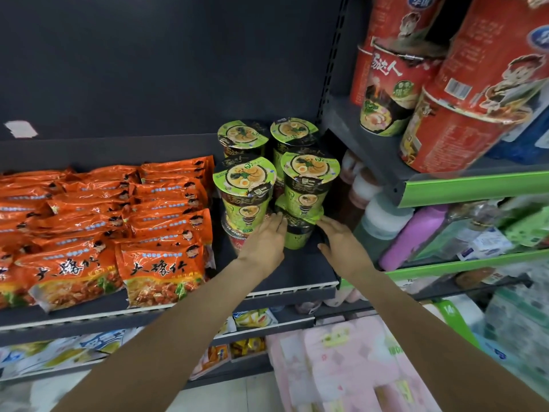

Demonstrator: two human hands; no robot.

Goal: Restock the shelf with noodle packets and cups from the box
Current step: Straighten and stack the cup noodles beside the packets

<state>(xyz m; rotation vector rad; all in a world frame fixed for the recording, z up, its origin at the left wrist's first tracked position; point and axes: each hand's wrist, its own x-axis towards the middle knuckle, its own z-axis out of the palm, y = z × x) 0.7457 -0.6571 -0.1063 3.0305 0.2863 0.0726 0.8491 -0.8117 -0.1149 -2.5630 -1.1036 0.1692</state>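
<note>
Dark metal shelf [297, 278] in a shop aisle, dark back panel behind; I log the following.

Item: green noodle cup [298, 230], lower tier, near the shelf's right end, set back from the front edge. It stands upright with its long axis vertical, and another green cup [309, 176] is stacked on its lid. Green wall, dark band under the rim, crinkled green foil lid.

Left hand [264, 242]: fingers straight and relaxed, tips at the cup's left side, touching or nearly so; holding nothing.

Right hand [341, 239]: fingers extended flat, tips at the lid's right edge; holding nothing.

The cup lies directly between the two hands, just ahead of the fingertips, both about equally near.

Neighbours: red cup [237, 233] under the left stack; orange noodle packets [160, 233] filling the shelf's left part.
</note>
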